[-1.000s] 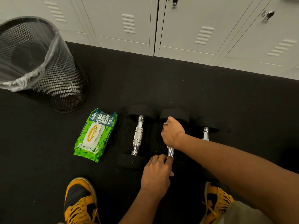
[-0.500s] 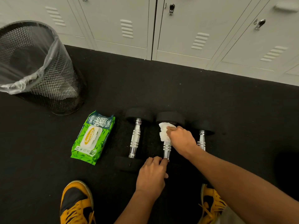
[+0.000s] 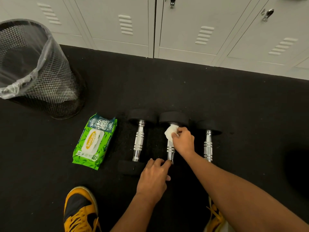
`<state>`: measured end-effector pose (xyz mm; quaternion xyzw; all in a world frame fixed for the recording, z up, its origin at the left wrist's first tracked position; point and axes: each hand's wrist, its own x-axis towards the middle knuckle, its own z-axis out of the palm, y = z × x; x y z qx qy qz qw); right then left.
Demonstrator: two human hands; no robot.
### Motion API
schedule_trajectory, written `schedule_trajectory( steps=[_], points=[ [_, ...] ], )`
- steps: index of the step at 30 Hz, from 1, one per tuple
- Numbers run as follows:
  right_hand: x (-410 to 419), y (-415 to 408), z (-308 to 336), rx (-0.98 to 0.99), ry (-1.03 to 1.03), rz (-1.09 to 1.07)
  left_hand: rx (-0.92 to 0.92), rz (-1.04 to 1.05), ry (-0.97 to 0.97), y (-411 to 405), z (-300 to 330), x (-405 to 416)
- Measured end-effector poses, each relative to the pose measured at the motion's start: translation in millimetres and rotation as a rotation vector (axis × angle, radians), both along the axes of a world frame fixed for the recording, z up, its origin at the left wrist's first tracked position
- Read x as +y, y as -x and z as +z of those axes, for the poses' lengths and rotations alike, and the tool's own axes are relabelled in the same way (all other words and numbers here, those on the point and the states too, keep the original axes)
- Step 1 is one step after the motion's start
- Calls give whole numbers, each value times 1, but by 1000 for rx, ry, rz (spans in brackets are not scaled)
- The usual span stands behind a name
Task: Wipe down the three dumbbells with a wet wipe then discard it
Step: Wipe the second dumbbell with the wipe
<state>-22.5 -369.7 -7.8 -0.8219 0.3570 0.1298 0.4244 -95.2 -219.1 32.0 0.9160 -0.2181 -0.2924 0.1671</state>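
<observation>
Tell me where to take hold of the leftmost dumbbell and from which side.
Take the leftmost dumbbell by its chrome handle, coming from above. It lies flat on the floor, heads at both ends, ribbed bands exposed mid-handle; wrap the grip across the bar there, likely the balance point.

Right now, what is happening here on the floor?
A person is wiping the middle dumbbell of three. The right hand presses a white wet wipe on the far end of its chrome handle; the left hand steadies its near end. A wipes pack and a mesh bin stand to the left.
</observation>
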Motion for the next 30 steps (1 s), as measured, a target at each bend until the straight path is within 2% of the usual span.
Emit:
schedule_trajectory(
  steps=[2,6,8,13,20,30],
  points=[
    [-2,-7,-1,37,-102,-91,6,2,1,-2,0,3],
    [-9,-15,-9,163,-460,-329,48,13,-4,-5,3,6],
    [-11,-17,-8,212,-522,-357,55,13,-4,-6,4,6],
    [-8,-8,-6,272,-575,-324,53,18,-11,-7,4,6],
    [-10,12,-16,371,-515,-173,64,22,-20,-7,6,5],
    [-11,46,-15,416,-558,-73,48,18,-61,-7,9,1]
  ],
)
